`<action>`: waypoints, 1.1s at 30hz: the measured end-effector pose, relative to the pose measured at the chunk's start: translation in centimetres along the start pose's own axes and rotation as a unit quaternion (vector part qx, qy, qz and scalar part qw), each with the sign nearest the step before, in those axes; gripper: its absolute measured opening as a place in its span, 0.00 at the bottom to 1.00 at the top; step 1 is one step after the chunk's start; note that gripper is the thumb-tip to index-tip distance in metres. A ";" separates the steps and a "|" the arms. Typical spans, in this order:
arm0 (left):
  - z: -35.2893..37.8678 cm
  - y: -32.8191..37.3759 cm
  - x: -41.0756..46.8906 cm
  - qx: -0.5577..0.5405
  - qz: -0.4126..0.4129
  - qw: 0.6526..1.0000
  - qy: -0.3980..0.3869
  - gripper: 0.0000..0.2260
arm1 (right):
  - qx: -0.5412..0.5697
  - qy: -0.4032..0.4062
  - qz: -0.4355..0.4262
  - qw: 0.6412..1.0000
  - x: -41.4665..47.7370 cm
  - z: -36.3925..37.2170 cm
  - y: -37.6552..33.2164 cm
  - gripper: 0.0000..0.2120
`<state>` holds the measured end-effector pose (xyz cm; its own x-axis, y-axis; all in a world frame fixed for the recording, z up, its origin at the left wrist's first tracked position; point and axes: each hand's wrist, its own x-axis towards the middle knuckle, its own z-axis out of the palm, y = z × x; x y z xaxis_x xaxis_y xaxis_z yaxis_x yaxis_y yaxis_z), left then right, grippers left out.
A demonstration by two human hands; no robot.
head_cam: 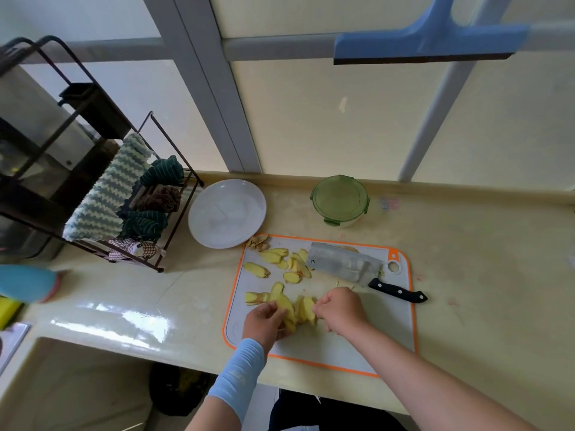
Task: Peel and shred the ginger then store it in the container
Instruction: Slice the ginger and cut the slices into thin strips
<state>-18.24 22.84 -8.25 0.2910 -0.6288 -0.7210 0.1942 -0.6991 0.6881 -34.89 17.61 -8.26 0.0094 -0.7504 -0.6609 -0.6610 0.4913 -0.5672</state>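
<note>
Yellow ginger slices (pixel 281 259) lie scattered over a grey cutting board with an orange rim (pixel 401 331). My left hand (pixel 264 320) and my right hand (pixel 340 309) both hold a small stack of ginger slices (pixel 300 307) near the board's front, fingers curled around it from each side. A cleaver (pixel 345 264) with a black handle rests flat on the board's far right, untouched. Ginger peel scraps (pixel 258 242) sit at the board's far left corner. A round container with a green clip lid (pixel 339 200) stands closed behind the board.
A white plate (pixel 227 213) lies left of the container. A black wire rack with cloths (pixel 130 206) stands at the left. A sink basin (pixel 77 384) opens at the lower left. A blue squeegee (pixel 429 42) hangs on the window above.
</note>
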 end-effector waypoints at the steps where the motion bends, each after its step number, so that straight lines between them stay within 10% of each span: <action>1: 0.0 0.0 -0.2 -0.007 -0.002 1.000 0.000 0.03 | -0.015 0.013 -0.005 1.000 -0.1 0.1 0.0 0.10; 11: 2.1 0.4 -1.1 -0.087 -0.021 0.994 -0.068 0.06 | 0.145 -0.006 -0.082 0.986 -1.4 -0.6 -0.5 0.03; 20: 1.4 0.1 0.9 -0.028 0.011 0.996 0.081 0.04 | 0.118 0.034 -0.024 0.992 0.1 -1.2 0.5 0.03; 33: 0.8 -0.5 1.1 -0.006 0.015 0.997 0.072 0.03 | -0.005 0.046 -0.039 0.998 1.0 -0.6 0.4 0.07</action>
<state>-18.81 22.20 -9.44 0.4285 -0.5936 -0.6812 0.1941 -0.6759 0.7110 -35.53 16.83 -8.82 -0.0073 -0.8242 -0.5663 -0.6684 0.4252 -0.6102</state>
